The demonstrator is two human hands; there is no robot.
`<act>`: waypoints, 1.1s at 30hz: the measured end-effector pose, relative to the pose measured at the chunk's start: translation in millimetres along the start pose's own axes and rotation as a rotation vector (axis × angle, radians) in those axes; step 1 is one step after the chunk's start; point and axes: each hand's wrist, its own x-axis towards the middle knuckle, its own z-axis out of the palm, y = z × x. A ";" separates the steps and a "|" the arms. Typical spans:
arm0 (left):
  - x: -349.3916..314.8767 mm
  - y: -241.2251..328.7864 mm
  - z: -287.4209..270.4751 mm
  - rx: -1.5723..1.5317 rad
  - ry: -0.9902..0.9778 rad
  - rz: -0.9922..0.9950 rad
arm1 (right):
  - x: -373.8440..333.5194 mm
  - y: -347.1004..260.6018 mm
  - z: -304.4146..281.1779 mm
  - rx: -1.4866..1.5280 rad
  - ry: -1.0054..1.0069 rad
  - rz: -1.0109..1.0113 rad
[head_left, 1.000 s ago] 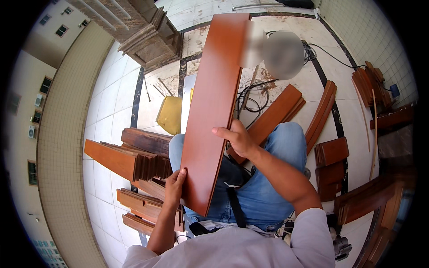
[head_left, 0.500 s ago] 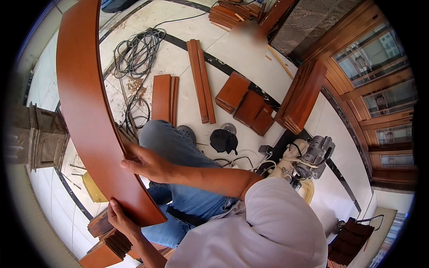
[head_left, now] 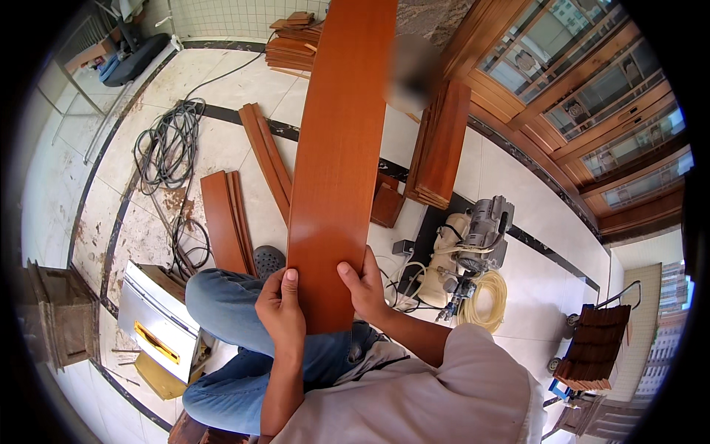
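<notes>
A long, glossy reddish-brown wooden plank (head_left: 336, 170) stretches away from my lap, its far end running out of view at the top. My left hand (head_left: 283, 311) grips its left edge near the close end, thumb on the upper face and fingers underneath. On the opposite edge, my right hand (head_left: 366, 288) holds it the same way, the thumb pressed on top. The near end lies just over my jeans. Beyond my left knee, short planks (head_left: 225, 222) lie on the tiled floor, with two narrow strips (head_left: 266, 159) past them.
Stacked boards (head_left: 441, 148) lie right of the plank, more boards (head_left: 292, 52) at the back. An air compressor (head_left: 473, 244) and coiled yellow hose (head_left: 484, 300) stand right. Black cable (head_left: 166, 148) and a silver case (head_left: 159, 318) are left. A loaded hand cart (head_left: 592, 344) stands far right.
The plank has swung from the left to straight in front of me. My left hand has moved up to its left edge, my right hand to its right edge. The view has shifted too.
</notes>
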 end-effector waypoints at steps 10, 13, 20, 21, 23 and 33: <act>10.3 -40.3 52.3 -0.083 -0.362 -0.182 | 5.7 -0.1 -84.1 0.241 0.183 0.452; -0.3 -45.8 57.1 -0.203 -0.430 -0.307 | 10.9 21.7 -83.8 0.359 -0.082 0.394; -14.9 -43.5 54.5 -0.257 -0.549 -0.453 | 25.8 4.8 -49.9 0.621 -0.425 0.344; -15.6 -44.3 55.7 -0.269 -0.541 -0.444 | 27.6 4.7 -53.1 0.737 -0.476 0.371; -20.0 -47.4 56.9 -0.294 -0.526 -0.424 | 30.3 12.8 -60.6 0.645 -0.509 0.345; -26.7 -92.9 82.0 -0.085 -0.615 -0.259 | 12.2 27.6 -77.8 0.544 -0.295 0.130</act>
